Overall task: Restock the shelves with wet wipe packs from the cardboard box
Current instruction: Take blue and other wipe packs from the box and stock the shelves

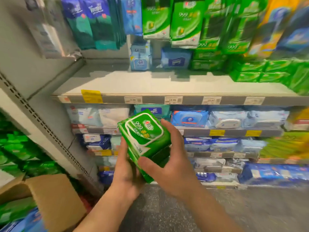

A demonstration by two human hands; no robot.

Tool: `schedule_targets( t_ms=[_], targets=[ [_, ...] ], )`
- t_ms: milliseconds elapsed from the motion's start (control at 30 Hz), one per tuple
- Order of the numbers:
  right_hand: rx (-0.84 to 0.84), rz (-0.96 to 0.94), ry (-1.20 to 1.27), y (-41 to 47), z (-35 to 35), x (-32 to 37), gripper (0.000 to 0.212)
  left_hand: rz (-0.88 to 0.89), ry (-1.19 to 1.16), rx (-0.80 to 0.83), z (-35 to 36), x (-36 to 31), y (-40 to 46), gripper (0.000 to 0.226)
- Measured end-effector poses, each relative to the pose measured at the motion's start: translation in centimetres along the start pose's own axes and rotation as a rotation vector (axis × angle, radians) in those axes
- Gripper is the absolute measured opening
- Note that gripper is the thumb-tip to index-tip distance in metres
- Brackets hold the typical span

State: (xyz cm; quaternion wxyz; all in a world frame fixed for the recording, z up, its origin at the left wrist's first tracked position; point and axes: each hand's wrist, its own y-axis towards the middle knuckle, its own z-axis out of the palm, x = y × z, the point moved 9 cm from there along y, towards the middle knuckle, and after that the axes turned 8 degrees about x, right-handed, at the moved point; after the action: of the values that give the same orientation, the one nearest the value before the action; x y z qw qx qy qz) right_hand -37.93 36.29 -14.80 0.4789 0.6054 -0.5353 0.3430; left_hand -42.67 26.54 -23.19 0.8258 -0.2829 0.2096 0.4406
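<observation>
Cardboard box point(55, 203), lower left, flaps open: contents mostly cut off, green/blue packs at edge, blurred. Upper shelf point(150, 84): green wipe packs point(260, 72) stacked at right. Green wet wipe packs point(145, 141), approx 2–3 stacked, held mid-air below shelf. Left hand point(127, 174) grips underneath; right hand point(168, 158) clasps right side, thumb on front.

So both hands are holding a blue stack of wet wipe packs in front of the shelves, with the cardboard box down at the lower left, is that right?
Not quite: the wet wipe packs are green, not blue. The head view shows the left hand and the right hand gripping the green stack in front of the shelves, with the cardboard box at the lower left.
</observation>
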Motion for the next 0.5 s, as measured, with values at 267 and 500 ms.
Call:
schedule_targets(
  t_ms=[267,500],
  targets=[
    [-0.332,-0.116,-0.128,1.7,-9.7,1.2,0.123,-0.027,0.042,0.23,10.9,2.8,5.0,0.065],
    [-0.533,-0.068,-0.044,5.3,-16.2,-1.4,0.108,-0.041,0.179,0.206,14.5,2.8,12.2,0.1]
  ],
)
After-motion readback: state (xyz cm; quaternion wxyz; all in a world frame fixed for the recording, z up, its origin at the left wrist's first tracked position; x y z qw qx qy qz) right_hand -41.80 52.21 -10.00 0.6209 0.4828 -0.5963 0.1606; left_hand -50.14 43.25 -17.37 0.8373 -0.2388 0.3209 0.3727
